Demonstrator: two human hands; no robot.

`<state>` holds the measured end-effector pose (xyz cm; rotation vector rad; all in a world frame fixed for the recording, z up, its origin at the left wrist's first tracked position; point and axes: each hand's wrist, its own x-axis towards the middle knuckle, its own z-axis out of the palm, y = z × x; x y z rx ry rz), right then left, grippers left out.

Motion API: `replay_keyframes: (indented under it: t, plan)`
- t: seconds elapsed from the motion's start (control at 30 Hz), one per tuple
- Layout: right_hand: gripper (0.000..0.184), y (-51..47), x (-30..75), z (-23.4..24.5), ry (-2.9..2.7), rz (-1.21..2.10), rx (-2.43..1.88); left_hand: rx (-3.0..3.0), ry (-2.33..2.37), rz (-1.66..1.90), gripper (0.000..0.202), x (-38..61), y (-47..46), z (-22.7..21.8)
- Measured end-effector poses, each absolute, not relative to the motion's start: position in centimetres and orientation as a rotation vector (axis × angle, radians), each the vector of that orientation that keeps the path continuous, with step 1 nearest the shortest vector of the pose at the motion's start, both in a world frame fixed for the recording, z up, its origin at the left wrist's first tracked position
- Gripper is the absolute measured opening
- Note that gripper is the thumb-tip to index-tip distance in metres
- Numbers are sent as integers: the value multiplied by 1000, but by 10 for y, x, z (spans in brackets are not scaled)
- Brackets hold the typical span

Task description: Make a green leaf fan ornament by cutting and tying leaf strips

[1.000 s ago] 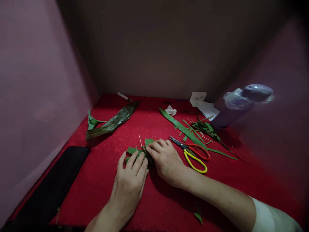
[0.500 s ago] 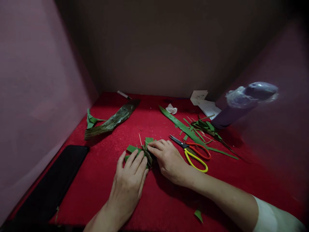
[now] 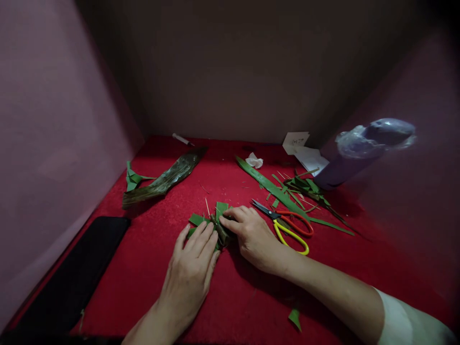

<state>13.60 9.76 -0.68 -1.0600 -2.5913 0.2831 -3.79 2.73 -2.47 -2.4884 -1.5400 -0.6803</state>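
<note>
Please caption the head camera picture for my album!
Bare left hand and right hand touch green leaf pieces on a red tabletop, near red-and-yellow-handled scissors.

I am touching leaf pieces (image 3: 221, 210)
My left hand (image 3: 192, 268) and right hand (image 3: 254, 240) are resting on them; scissors (image 3: 275, 215) are lying nearby.

You've got a red worktop (image 3: 237, 297), green leaf pieces (image 3: 222, 209), red-and-yellow-handled scissors (image 3: 275, 216), a black case (image 3: 75, 268), a purple cylinder (image 3: 338, 167).
</note>
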Motion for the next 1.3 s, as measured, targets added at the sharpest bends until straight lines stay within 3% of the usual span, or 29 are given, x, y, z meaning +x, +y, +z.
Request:
replay_keyframes:
  t: [1.3]
  plan:
    - [38,98,131,-12,-2614,278,-1107,-2586,-1529,-646,39,-41,31,-27]
